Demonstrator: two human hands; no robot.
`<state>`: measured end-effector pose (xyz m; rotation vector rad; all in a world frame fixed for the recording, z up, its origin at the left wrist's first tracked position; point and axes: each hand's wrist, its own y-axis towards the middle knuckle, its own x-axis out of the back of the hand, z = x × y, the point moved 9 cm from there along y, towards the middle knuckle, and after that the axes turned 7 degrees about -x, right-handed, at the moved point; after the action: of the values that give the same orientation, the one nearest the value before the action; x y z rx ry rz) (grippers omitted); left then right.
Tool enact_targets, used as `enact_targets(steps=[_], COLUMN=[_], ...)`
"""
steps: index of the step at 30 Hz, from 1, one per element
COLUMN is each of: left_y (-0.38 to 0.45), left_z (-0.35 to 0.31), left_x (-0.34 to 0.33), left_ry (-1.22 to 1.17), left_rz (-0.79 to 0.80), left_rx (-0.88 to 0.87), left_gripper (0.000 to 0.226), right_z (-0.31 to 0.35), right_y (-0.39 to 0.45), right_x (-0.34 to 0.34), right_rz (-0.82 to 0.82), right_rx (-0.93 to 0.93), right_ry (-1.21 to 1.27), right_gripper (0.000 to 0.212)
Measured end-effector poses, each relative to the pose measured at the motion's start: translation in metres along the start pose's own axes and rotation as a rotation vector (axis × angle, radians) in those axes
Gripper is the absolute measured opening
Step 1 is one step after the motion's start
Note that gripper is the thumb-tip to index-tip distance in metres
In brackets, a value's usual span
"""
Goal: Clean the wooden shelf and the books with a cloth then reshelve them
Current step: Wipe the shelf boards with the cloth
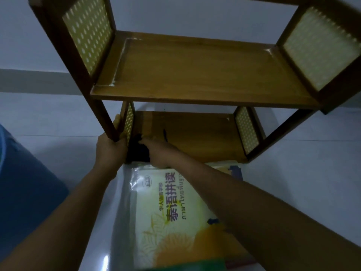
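Wiping the lower board's left corner, we are pressing a dark cloth [139,151] under our right hand [160,151], fingers curled on it, while our left hand [110,148] is gripping the wooden shelf [195,75] post; next we should be sweeping rightward, books [175,212] waiting on the floor.

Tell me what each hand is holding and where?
The left hand grips the wooden shelf by its front left leg, near the bottom. The right hand holds a dark cloth bunched on the lower shelf's left end.

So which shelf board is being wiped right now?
The lower board: the right hand presses a dark cloth at its left end. The upper board is untouched.
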<state>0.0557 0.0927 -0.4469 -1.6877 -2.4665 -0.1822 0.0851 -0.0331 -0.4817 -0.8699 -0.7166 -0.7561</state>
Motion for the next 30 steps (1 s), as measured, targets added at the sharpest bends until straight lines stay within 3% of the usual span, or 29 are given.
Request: enact_targets(steps=[4, 7, 10, 14, 18, 21, 24, 28, 30], left_y=[-0.006, -0.004, -0.002, -0.001, 0.005, -0.010, -0.043, -0.112, -0.148], left_z=[0.005, 0.005, 0.003, 0.006, 0.005, -0.001, -0.006, -0.038, -0.050], left_x=[0.000, 0.003, 0.000, -0.005, -0.009, -0.005, 0.005, 0.011, -0.003], left_ry=[-0.009, -0.014, -0.034, -0.032, -0.032, 0.030, 0.164, 0.317, 0.279], left_rz=[0.012, -0.036, -0.044, -0.052, -0.025, -0.013, -0.003, 0.064, 0.268], left_rx=[0.025, 0.047, 0.038, 0.044, 0.089, 0.177, 0.218, -0.017, -0.164], left_gripper=[0.048, 0.049, 0.050, 0.049, 0.050, 0.043, 0.066, 0.069, 0.061], right_z=[-0.100, -0.176, -0.185, -0.151, -0.153, -0.139, -0.115, -0.110, -0.123], right_y=[-0.017, -0.037, -0.036, -0.017, -0.015, -0.062, -0.141, -0.228, -0.240], right_x=[0.025, 0.063, 0.067, 0.053, 0.076, 0.115, 0.141, 0.132, 0.105], right_rz=[-0.156, -0.231, -0.213, -0.277, -0.228, -0.311, -0.390, -0.465, -0.471], right_rx=[-0.304, -0.551, -0.670, -0.612, -0.477, -0.291, -0.114, -0.049, -0.085], right_ry=[-0.073, -0.132, -0.033, -0.070, -0.047, -0.035, 0.032, 0.018, 0.062], right_gripper=[0.073, 0.071, 0.076, 0.066, 0.058, 0.040, 0.054, 0.060, 0.060])
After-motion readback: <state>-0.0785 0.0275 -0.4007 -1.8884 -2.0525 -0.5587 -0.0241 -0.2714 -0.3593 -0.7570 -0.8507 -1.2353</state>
